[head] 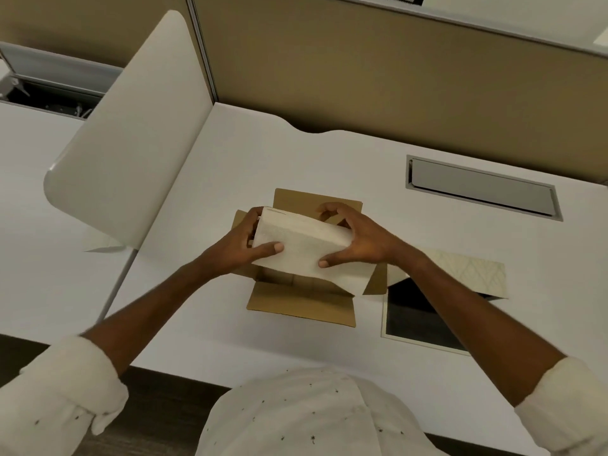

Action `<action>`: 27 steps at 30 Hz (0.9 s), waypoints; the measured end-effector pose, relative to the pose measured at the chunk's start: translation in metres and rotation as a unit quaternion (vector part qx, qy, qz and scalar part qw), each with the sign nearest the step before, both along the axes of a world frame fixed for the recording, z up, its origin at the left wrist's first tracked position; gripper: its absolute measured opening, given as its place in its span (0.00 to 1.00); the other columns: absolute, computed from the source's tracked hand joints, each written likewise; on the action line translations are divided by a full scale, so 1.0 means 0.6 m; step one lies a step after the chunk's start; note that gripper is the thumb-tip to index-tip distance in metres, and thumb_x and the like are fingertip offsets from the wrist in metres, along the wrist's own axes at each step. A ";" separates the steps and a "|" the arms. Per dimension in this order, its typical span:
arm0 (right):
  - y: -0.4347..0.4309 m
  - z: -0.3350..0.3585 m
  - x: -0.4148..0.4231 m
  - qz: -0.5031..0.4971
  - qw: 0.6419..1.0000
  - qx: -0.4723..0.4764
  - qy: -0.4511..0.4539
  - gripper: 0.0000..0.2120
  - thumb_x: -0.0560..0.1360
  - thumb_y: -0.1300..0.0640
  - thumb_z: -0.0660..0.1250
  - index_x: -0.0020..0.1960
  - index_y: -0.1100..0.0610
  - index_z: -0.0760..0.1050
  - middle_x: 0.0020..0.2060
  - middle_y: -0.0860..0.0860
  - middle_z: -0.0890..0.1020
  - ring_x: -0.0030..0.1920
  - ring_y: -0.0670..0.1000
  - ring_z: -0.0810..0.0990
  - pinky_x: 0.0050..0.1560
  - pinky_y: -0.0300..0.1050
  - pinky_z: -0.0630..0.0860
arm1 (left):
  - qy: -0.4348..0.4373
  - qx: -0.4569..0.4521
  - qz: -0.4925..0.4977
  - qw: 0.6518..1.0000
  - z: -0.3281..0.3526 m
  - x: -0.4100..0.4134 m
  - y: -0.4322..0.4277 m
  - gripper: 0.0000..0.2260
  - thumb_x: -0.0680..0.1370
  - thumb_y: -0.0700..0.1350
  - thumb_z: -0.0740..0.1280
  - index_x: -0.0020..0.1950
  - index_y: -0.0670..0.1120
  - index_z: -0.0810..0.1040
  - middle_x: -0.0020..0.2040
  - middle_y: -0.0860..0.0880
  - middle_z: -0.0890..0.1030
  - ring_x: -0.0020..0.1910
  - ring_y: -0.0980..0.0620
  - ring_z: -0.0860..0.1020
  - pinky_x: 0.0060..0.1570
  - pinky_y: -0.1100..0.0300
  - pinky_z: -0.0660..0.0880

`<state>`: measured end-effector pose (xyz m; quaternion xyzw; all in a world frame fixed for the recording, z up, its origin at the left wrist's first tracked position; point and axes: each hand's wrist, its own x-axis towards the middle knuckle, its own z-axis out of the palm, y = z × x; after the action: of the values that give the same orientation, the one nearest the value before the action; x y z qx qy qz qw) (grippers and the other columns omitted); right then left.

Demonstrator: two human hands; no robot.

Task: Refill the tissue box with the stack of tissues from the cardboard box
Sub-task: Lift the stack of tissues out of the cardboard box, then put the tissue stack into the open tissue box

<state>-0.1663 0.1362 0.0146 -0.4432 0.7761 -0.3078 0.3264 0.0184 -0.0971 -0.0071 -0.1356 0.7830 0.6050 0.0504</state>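
Head view, frame centre: left hand (241,246) and right hand (357,240) clamp the tissue stack (304,246) by its ends, keeping it together above the open cardboard box (301,304).

White tissues (306,248), brown cardboard box (302,304), cream diamond-patterned tissue box (460,274), white desk (230,153).

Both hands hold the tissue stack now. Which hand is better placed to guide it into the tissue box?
The right hand. The tissue box lies open on that side, beside the cardboard box. The left hand grips the far end of the stack.
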 end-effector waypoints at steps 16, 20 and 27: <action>0.202 0.033 0.144 -0.413 0.809 -0.142 -0.394 0.37 0.70 0.46 0.75 0.75 0.42 0.65 0.68 0.49 0.79 0.62 0.53 0.81 0.53 0.46 0.82 | -0.087 0.305 0.102 0.943 0.040 0.050 0.142 0.28 0.72 0.58 0.72 0.70 0.53 0.73 0.63 0.47 0.82 0.62 0.44 0.81 0.50 0.47 0.84; 0.261 0.022 0.207 -0.519 0.752 -0.146 -0.379 0.44 0.65 0.39 0.78 0.76 0.41 0.63 0.64 0.48 0.82 0.61 0.51 0.82 0.51 0.45 0.81 | -0.112 0.304 0.073 0.943 0.030 0.052 0.205 0.32 0.67 0.62 0.76 0.68 0.55 0.73 0.62 0.51 0.82 0.60 0.47 0.82 0.48 0.50 0.84; 0.391 0.016 0.245 -0.576 0.715 -0.110 -0.381 0.28 0.70 0.36 0.73 0.65 0.49 0.79 0.53 0.49 0.87 0.57 0.51 0.83 0.50 0.42 0.82 | -0.161 0.291 0.012 0.943 0.009 0.024 0.329 0.37 0.66 0.65 0.76 0.70 0.56 0.69 0.64 0.48 0.78 0.59 0.46 0.81 0.48 0.49 0.84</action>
<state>-0.0190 0.3706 0.0240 0.2118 0.6517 -0.6622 0.3030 0.0330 0.1004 -0.0019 -0.2200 0.5527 0.7770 0.2059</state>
